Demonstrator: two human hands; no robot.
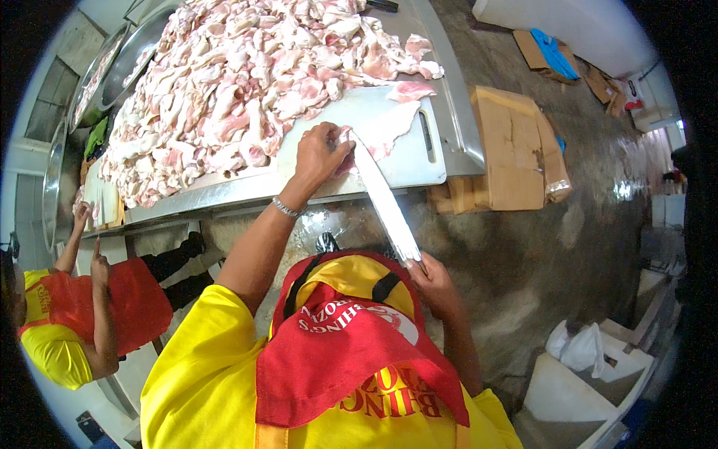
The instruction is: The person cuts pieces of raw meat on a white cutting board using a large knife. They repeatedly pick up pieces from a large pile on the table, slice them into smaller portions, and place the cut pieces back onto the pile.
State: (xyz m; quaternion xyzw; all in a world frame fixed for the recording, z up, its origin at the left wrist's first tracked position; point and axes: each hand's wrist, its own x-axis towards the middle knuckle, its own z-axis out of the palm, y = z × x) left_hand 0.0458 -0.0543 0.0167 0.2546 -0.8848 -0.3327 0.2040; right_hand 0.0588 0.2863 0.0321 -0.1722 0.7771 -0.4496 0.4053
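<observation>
A white cutting board [426, 168] lies at the near right of a steel table [467, 150]. My left hand [321, 153] is closed on a pink-and-white meat piece [345, 165] near the board's middle. My right hand [430, 280] grips a long knife [385, 206] by its handle; the blade slants up and left to the meat beside my left fingers. A flat pale piece of meat [389, 131] lies right of the blade, with a pinker piece [411, 90] at the board's far edge. A large heap of raw meat [232, 82] spreads beyond and left of the board.
A co-worker [93, 314] works on my left at another board [105, 191]. Steel bowls [134, 60] line the table's left. Flattened cardboard [508, 150] lies on the wet floor to the right, more cardboard with blue plastic [553, 60] farther off. White containers [576, 396] stand at lower right.
</observation>
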